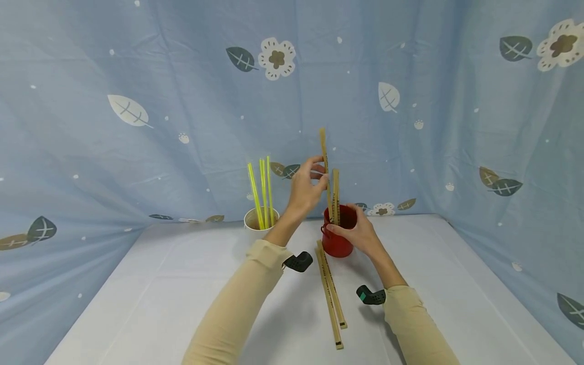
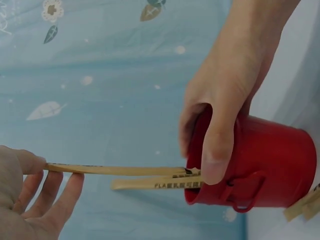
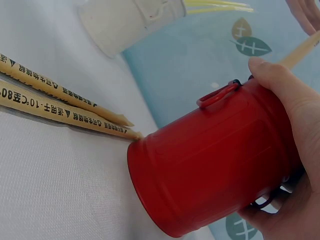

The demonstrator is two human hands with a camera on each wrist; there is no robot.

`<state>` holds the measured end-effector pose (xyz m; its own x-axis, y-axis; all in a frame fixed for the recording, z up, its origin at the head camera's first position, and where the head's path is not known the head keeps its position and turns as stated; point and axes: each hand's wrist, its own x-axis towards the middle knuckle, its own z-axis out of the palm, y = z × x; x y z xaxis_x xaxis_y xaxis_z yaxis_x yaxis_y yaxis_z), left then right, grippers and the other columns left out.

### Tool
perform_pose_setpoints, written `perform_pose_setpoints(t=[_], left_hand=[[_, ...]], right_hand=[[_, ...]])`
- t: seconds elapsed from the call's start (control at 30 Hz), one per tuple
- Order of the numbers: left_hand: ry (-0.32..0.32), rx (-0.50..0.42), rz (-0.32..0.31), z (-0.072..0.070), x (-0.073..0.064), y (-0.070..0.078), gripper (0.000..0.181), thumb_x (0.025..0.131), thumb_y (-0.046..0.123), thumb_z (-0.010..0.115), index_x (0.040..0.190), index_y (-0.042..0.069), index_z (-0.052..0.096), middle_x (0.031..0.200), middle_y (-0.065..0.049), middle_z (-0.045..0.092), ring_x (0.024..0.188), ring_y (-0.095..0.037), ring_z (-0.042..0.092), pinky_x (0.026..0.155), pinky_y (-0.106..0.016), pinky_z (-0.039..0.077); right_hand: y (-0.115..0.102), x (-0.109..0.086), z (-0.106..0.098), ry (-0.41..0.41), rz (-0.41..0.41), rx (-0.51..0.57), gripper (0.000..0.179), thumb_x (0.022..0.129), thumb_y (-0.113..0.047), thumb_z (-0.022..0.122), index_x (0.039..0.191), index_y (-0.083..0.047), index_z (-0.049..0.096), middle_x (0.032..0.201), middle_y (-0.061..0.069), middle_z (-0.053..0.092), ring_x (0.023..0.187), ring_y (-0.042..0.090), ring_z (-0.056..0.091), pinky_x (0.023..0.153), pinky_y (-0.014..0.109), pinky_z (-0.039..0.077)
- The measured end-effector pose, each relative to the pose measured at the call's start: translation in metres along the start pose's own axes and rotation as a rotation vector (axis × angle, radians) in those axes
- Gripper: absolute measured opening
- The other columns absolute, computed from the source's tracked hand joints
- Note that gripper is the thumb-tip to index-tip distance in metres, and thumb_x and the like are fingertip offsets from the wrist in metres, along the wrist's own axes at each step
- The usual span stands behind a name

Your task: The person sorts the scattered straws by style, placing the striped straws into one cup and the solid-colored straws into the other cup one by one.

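My left hand pinches the upper part of a straw in a printed brown paper wrapper. This straw stands nearly upright, its lower end at the mouth of a red bucket. Beside it, other wrapped straws poke out of the bucket; their lower ends are hidden inside. My right hand grips the bucket by its rim, thumb on the near side and fingers round the far side. In the right wrist view the red bucket shows small loop handles.
Two more wrapped straws lie on the white tabletop, in front of the red bucket. To the left is a white bucket holding several yellow sticks. A blue patterned curtain hangs behind.
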<state>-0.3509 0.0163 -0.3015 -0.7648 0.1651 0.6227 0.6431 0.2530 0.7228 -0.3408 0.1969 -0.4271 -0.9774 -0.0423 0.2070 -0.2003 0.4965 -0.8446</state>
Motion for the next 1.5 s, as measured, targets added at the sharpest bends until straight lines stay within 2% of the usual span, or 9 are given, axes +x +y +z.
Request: perform_pose_setpoints(t=[0.17,0.43,0.63,0.83,1.03,1.33,1.5], left_hand=[[-0.002,-0.012,-0.008,0.004,0.001,-0.002,0.039,0.094,0.003,0.061,0.132,0.006,0.055,0.106,-0.015,0.065,0.094,-0.027,0.069,0.07,-0.023,0.059],[-0.064,-0.014,-0.02,0.015,-0.004,-0.01,0.038,0.095,0.002,0.06,0.133,0.005,0.055,0.104,-0.016,0.065,0.095,-0.028,0.07,0.07,-0.023,0.059],[-0.112,0.041,-0.048,0.025,-0.012,-0.02,0.039,0.095,0.005,0.061,0.134,0.006,0.054,0.106,-0.014,0.066,0.098,-0.027,0.07,0.072,-0.024,0.059],[-0.136,0.08,-0.07,0.033,-0.02,-0.03,0.04,0.095,0.004,0.061,0.134,0.005,0.053,0.107,-0.015,0.067,0.099,-0.027,0.07,0.07,-0.025,0.059],[-0.161,0.112,-0.089,0.038,-0.025,-0.036,0.041,0.096,0.007,0.06,0.137,0.006,0.052,0.11,-0.013,0.067,0.101,-0.026,0.069,0.073,-0.026,0.058],[-0.182,0.049,-0.121,0.042,-0.031,-0.044,0.041,0.097,0.006,0.059,0.137,0.012,0.052,0.108,-0.011,0.067,0.1,-0.026,0.07,0.072,-0.023,0.058],[-0.173,-0.008,-0.14,0.041,-0.033,-0.047,0.041,0.097,0.004,0.058,0.137,0.009,0.052,0.109,-0.014,0.066,0.099,-0.028,0.069,0.072,-0.029,0.06]], right_hand=[[-0.001,0.0,0.0,0.001,-0.003,0.001,0.1,0.079,-0.053,0.077,0.153,-0.012,0.023,0.146,0.011,0.045,0.133,0.031,0.046,0.106,0.055,0.045],[0.002,0.001,-0.004,0.001,-0.01,0.002,0.101,0.079,-0.054,0.076,0.153,-0.012,0.022,0.146,0.01,0.044,0.133,0.032,0.045,0.105,0.056,0.045],[0.004,0.0,-0.004,0.002,-0.004,-0.026,0.102,0.079,-0.055,0.076,0.153,-0.011,0.022,0.147,0.012,0.043,0.133,0.033,0.045,0.105,0.057,0.044],[0.003,0.001,-0.003,0.004,0.001,-0.039,0.102,0.079,-0.056,0.076,0.153,-0.011,0.022,0.146,0.012,0.044,0.133,0.033,0.045,0.106,0.057,0.044],[0.003,0.001,-0.003,0.005,-0.002,-0.049,0.104,0.079,-0.057,0.076,0.154,-0.01,0.022,0.146,0.013,0.043,0.133,0.034,0.045,0.106,0.058,0.043],[0.005,0.0,-0.002,-0.002,-0.029,-0.043,0.099,0.081,-0.052,0.076,0.154,-0.011,0.021,0.146,0.013,0.044,0.132,0.033,0.047,0.105,0.056,0.044],[0.004,0.001,-0.001,-0.002,-0.051,-0.032,0.097,0.082,-0.049,0.075,0.153,-0.01,0.022,0.144,0.014,0.044,0.13,0.033,0.048,0.104,0.056,0.044]])
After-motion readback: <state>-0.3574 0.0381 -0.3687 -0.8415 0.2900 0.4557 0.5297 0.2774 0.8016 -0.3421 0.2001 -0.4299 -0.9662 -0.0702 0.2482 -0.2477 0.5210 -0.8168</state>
